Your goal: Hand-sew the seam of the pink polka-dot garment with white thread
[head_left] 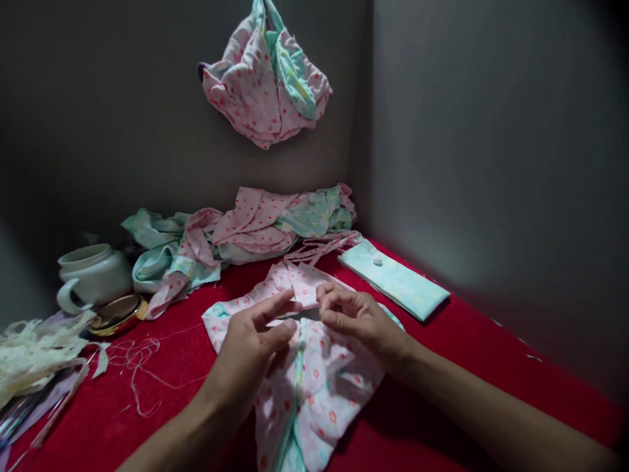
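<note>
A piece of pink cloth (327,403) with small red flowers and mint-green trim lies on the red tabletop in front of me. It looks partly sewn, with a mint strip running down its middle. Over its left part is my left hand (258,334), thumb and fingers apart with nothing visible between them. My right hand (354,318) is just above the cloth's right part, thumb and fingertips pinched together. Whatever the pinch holds is too small to make out. A dark gap in the cloth shows between the two hands.
Crumpled pink and mint fabric (260,226) lies along the back wall. A folded mint cloth (398,278) with a small white object sits at right. A white mug (98,275), round lid (118,314), loose thread (140,367) and cream lace (39,354) are left. A cloth bag (250,92) hangs above.
</note>
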Available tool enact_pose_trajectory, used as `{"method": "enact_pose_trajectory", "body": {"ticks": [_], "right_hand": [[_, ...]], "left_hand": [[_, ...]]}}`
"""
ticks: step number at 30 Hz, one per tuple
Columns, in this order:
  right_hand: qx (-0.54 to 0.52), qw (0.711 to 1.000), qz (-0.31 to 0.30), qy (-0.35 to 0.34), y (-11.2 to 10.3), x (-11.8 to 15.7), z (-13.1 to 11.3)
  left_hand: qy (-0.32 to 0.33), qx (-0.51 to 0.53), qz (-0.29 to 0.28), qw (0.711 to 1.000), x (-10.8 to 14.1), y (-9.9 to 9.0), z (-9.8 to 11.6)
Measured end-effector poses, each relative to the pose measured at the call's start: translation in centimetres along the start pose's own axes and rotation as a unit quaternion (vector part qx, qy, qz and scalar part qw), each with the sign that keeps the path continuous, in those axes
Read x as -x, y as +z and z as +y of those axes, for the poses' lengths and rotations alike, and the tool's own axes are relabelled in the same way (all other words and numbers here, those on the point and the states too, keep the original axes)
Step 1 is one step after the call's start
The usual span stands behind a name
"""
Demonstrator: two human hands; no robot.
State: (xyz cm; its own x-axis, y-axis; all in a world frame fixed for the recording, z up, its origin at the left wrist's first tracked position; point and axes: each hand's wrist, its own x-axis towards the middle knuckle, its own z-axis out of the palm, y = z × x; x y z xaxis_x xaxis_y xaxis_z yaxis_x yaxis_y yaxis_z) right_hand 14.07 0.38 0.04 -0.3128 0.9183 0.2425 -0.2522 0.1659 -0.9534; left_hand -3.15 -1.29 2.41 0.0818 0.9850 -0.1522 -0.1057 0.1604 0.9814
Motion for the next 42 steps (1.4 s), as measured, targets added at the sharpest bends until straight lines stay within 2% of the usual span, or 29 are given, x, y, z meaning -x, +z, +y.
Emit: {"method": "enact_pose_trajectory", "body": {"ticks": [3, 5, 9, 15, 20, 23, 25, 27, 29, 30, 32, 34, 37, 42], "right_hand": [[0.008, 1.000, -0.018, 0.003, 0.6, 0.4, 0.6], [0.003, 1.000, -0.019, 0.001, 0.7, 0.5, 0.8], [0.027, 0.999, -0.007, -0.015, 0.7, 0.4, 0.8], [0.039, 0.999, 0.010, -0.018, 0.8, 0.5, 1.0], [0.040, 0.999, 0.021, -0.013, 1.4, 0.7, 1.2], [0.003, 0.998, 0.055, 0.031, 1.2, 0.7, 1.0], [0.006, 0.993, 0.111, 0.039, 0.7, 0.5, 0.6], [0.072, 0.981, 0.180, -0.014, 0.0, 0.3, 0.0], [0.182, 0.949, 0.226, -0.119, -0.5, 0.2, -0.5], [0.235, 0.927, 0.231, -0.178, -0.6, 0.2, -0.6], [0.318, 0.884, 0.198, -0.279, -0.5, 0.5, -0.6], [0.378, 0.851, 0.129, -0.341, -0.1, 0.9, -0.2], [0.423, 0.826, 0.046, -0.369, 0.3, 1.2, 0.5], [0.419, 0.835, 0.037, -0.356, 0.2, 1.2, 0.8]], "left_hand": [[-0.094, 0.095, -0.109, 0.985, 1.0, 1.0, -0.4], [-0.115, 0.108, -0.143, 0.977, 1.3, 1.3, -1.3], [-0.108, 0.118, -0.110, 0.981, 1.0, 1.2, -2.3], [-0.118, 0.121, -0.048, 0.984, 0.8, 1.2, -1.6], [-0.115, 0.123, -0.044, 0.985, 1.0, 1.4, -1.5], [-0.101, 0.110, -0.023, 0.988, 0.9, 1.4, -1.3], [-0.087, 0.085, 0.001, 0.993, 0.7, 1.3, -1.1], [-0.074, 0.061, 0.018, 0.995, 0.5, 1.0, -1.0], [-0.062, 0.047, 0.032, 0.996, 0.3, 0.8, -0.9], [-0.057, 0.042, 0.038, 0.997, 0.3, 0.8, -0.9], [-0.048, 0.024, 0.048, 0.997, 0.2, 0.7, -0.9], [-0.039, 0.001, 0.051, 0.998, 0.3, 0.8, -0.9], [-0.029, -0.026, 0.049, 0.998, 0.5, 0.9, -0.9], [-0.019, -0.032, 0.037, 0.999, 0.5, 0.8, -1.3]]}}
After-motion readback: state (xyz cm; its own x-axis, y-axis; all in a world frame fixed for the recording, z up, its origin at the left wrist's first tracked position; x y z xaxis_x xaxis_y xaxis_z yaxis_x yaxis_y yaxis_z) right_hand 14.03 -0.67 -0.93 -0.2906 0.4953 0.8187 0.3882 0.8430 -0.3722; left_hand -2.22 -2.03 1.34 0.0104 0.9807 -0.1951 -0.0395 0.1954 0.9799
